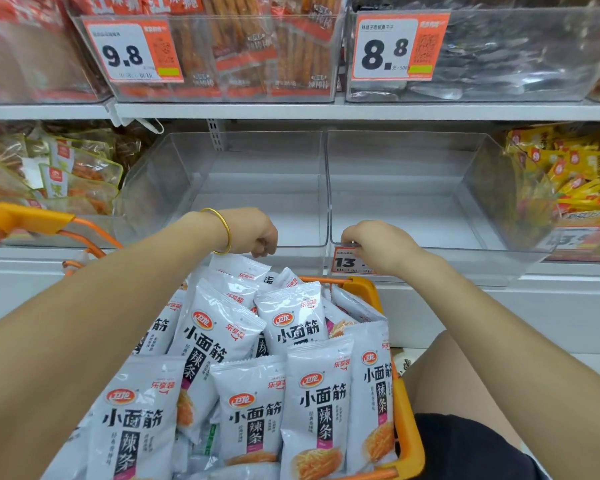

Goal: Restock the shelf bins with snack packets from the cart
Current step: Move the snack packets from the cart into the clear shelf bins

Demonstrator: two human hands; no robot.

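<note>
Both clear bins on the lower shelf stand bare, and the snack packets (243,341) all lie heaped in the orange cart (407,427) just below our arms; none has gone in yet. Our right hand (378,240) pinches the top edge of the price tag (347,263) clipped to the front lip of the right bin (413,202). Our left hand (257,233), a gold bangle (222,230) at the wrist, curls its fingers at the front lip of the left bin (160,188) — whether it truly clasps the rim we cannot tell.

We judge this to be the readying step: squaring the bins and seating the tag before filling. To do it well, we press the tag flat and level so the price reads cleanly, and hold the neighbouring bin steady while we do. The thin plastic lips probably flex, so a light pinch should serve better than a hard pull. When loading, we would lift packets in small stacks — faces forward — starting at the back of a bin.
</note>
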